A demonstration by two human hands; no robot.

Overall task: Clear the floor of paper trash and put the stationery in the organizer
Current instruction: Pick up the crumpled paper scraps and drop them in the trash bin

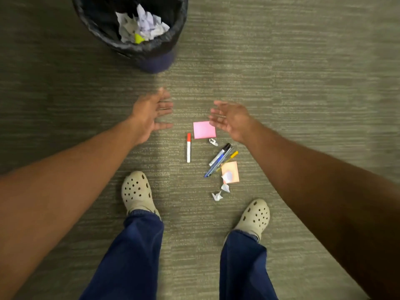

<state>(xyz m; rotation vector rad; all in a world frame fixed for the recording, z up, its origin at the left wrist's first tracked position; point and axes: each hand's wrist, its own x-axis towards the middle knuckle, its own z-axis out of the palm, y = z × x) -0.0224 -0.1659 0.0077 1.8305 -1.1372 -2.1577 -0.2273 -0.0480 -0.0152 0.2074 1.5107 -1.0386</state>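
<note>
Both my hands hang open above the carpet with palms facing each other and nothing in them: my left hand and my right hand. Between and below them lie a pink sticky-note pad, a white marker with a red cap, a bunch of pens, and an orange sticky-note pad. Small crumpled paper scraps sit by the pink pad, on the orange pad and below it. The organizer is out of view.
A trash bin with a black liner stands at the top, holding several crumpled papers. My feet in beige clogs flank the items on the grey-green carpet.
</note>
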